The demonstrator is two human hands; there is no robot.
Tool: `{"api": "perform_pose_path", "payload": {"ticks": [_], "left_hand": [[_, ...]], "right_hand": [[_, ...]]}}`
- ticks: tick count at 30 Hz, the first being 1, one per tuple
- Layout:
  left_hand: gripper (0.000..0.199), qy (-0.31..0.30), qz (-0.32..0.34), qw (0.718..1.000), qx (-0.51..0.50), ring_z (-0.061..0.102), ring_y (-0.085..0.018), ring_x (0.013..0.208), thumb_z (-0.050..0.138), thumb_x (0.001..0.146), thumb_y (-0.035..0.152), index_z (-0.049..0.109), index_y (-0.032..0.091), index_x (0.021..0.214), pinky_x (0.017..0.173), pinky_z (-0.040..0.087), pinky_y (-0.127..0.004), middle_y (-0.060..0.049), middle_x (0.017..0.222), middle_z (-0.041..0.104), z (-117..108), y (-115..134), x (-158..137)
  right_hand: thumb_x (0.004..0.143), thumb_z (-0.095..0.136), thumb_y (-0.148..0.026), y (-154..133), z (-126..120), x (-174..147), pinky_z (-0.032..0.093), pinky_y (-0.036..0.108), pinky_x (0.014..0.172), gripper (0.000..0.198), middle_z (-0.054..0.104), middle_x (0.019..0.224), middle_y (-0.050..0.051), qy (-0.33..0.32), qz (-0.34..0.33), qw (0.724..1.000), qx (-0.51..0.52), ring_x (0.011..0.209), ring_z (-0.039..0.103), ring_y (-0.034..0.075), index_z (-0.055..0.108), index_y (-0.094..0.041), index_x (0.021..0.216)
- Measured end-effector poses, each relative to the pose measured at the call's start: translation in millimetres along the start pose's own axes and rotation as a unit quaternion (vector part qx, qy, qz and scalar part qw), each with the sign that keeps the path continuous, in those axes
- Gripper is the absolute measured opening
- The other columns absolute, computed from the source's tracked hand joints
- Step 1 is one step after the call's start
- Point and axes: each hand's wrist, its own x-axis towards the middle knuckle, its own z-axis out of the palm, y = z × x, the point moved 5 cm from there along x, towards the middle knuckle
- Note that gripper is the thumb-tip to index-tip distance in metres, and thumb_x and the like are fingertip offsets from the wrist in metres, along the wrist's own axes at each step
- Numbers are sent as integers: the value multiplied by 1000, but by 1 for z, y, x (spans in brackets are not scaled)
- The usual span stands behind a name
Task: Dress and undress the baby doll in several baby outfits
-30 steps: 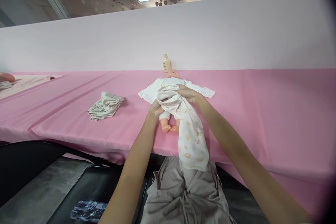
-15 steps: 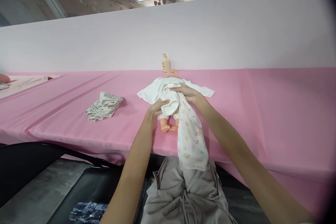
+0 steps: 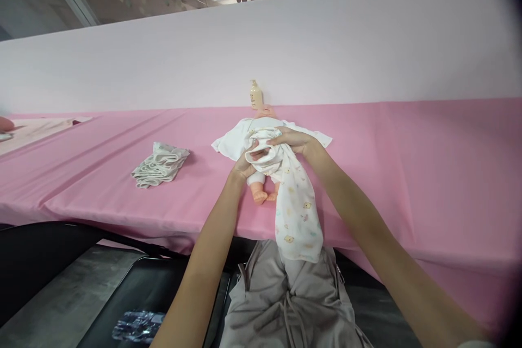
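Observation:
A baby doll point(image 3: 259, 196) in white clothing lies on its back on the pink-covered table, feet toward me. Above its legs I hold a white baby garment point(image 3: 299, 212) printed with small animals, its long end hanging down over the table edge to my lap. My left hand point(image 3: 247, 162) grips the bunched part from the left, with fingers showing inside the ring-shaped opening. On the opposite side, my right hand point(image 3: 292, 139) pinches the gathered fabric. A white top point(image 3: 232, 138) with spread sleeves covers the doll's chest. The bunched cloth hides the doll's middle.
A folded pale cloth point(image 3: 161, 165) lies to the left on the pink table cover point(image 3: 98, 168). Behind the doll's head stands a cream pump bottle point(image 3: 256, 95) against the white partition point(image 3: 163, 70). A black chair point(image 3: 134, 283) with a shiny packet point(image 3: 137, 326) is at lower left.
My left hand has shifted slightly up, and its fingers now show inside the gathered opening, which is wider. The view has tilted a little.

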Motion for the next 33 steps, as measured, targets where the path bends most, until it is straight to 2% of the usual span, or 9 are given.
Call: {"api": "perform_pose_path", "payload": {"ticks": [5,10,14,17,22,25,28,31,33], "left_hand": [[40,57,9,998,4,56,-13,47,47,93,47,62,15,75,53,51,-24,1,48,53,-6,5,-4],[37,36,98,994,12,67,-24,92,48,93,46,62,14,105,82,54,-35,-7,90,70,7,16,-11],[30,2,148,989,11,60,-27,110,53,89,39,61,14,105,94,49,-38,-10,105,67,9,26,-6],[17,130,203,969,50,64,-21,98,55,85,24,59,15,99,91,51,-35,-8,98,66,-21,36,2],[25,350,283,832,324,64,-17,83,50,77,6,58,17,98,86,51,-35,-6,88,63,-70,46,-8],[45,274,274,693,608,56,-27,111,56,79,14,53,20,123,99,43,-44,-12,118,60,-64,41,-10],[58,186,266,595,735,40,-32,131,53,85,24,39,20,140,106,36,-49,-15,144,41,-52,33,-10],[51,110,319,535,774,41,-30,131,52,86,28,47,18,136,110,33,-48,-15,142,45,-30,28,-14],[44,50,359,535,763,49,-29,125,59,82,33,59,18,123,109,35,-45,-14,131,56,-12,22,-19]], "right_hand": [[75,69,-10,0,16,5,56,32,83,25,71,100,8,-18,-6,998,60,90,67,20,64,-14,99],[75,69,-9,-10,35,1,56,27,78,24,70,96,5,-47,-34,997,51,88,66,17,65,-15,98],[74,72,-14,-16,20,-2,56,25,76,23,70,90,4,45,-39,998,28,83,66,16,66,-15,97],[72,75,-17,-25,9,-7,57,28,71,30,71,85,4,101,-51,994,7,78,67,17,65,-16,100],[71,76,-16,-43,3,-20,57,27,71,36,72,93,5,132,-75,988,-12,82,67,18,64,-17,105],[72,76,-17,-52,0,-27,56,28,71,32,72,94,6,147,-87,985,-30,82,67,19,66,-16,102],[72,75,-17,-57,-2,-34,56,30,74,29,72,93,6,162,-88,982,-46,80,68,19,67,-15,100],[73,74,-18,-60,-3,-38,54,29,75,32,72,96,7,160,-83,981,-69,82,67,19,66,-15,103],[74,74,-20,-62,-4,-40,53,29,78,33,71,101,7,163,-81,979,-95,86,67,19,66,-16,106]]}}
